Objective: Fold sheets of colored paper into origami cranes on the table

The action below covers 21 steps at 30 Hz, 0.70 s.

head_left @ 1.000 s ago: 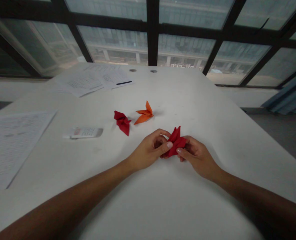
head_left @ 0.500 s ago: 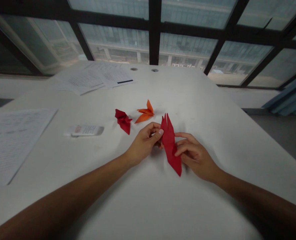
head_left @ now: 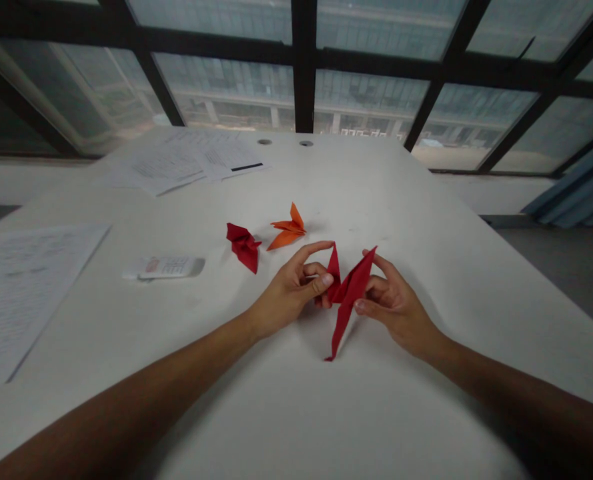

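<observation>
One red paper figure (head_left: 352, 283) between left hand (head_left: 289, 293) and right hand (head_left: 407, 312), a close pinch from each.

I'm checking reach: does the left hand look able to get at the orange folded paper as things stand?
Probably yes, once freed: the left hand holds a red folded paper, but the orange folded paper lies just beyond that hand, with nothing visible between.

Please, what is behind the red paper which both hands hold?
Beyond the held red paper show the white table and, to the left, the orange folded paper. The held red paper covers parts of the left hand and right hand; anything else it covers cannot be seen.
</observation>
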### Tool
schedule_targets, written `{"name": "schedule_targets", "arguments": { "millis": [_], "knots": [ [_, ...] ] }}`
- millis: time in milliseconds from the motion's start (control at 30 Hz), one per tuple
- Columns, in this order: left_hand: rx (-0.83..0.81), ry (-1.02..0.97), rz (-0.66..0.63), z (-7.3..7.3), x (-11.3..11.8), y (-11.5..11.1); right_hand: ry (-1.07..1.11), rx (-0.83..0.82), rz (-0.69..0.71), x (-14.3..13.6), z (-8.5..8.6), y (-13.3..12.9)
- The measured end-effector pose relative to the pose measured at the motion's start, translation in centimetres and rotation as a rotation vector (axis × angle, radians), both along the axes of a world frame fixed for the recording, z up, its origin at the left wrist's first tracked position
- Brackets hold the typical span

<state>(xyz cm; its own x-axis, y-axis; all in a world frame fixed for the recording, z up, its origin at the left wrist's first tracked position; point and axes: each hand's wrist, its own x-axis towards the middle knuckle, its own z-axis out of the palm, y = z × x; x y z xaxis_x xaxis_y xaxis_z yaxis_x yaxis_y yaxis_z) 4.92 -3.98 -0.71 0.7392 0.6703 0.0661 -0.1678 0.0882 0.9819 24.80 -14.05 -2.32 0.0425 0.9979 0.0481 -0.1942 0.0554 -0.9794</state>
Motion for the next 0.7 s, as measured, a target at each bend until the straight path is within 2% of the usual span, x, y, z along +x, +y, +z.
{"name": "schedule_targets", "arguments": {
  "millis": [100,233,300,433,500,567,700],
  "knots": [
    [0.001,0.008,0.018,-0.2,0.1,0.0,-0.033,0.004,0.004,0.4,0.1,0.2],
    [0.107,0.166,0.02,-0.5,0.4,-0.2,-0.022,0.058,-0.012,0.8,-0.6,0.3],
    [0.263,0.261,0.024,-0.2,0.4,-0.6,-0.011,0.076,-0.05,0.9,-0.7,0.4],
    [0.719,0.351,0.03,0.6,0.3,-1.6,-0.011,0.051,-0.205,0.9,0.0,0.7],
    [0.833,0.357,0.019,0.9,0.3,-1.8,-0.018,0.038,-0.256,0.8,0.5,0.7],
    [0.823,0.339,0.042,0.9,0.2,-1.9,-0.009,0.033,-0.245,0.7,0.9,0.7],
    [0.586,0.27,0.134,0.8,0.1,-1.4,0.076,0.004,-0.088,0.6,0.9,0.4]
  ]
}}
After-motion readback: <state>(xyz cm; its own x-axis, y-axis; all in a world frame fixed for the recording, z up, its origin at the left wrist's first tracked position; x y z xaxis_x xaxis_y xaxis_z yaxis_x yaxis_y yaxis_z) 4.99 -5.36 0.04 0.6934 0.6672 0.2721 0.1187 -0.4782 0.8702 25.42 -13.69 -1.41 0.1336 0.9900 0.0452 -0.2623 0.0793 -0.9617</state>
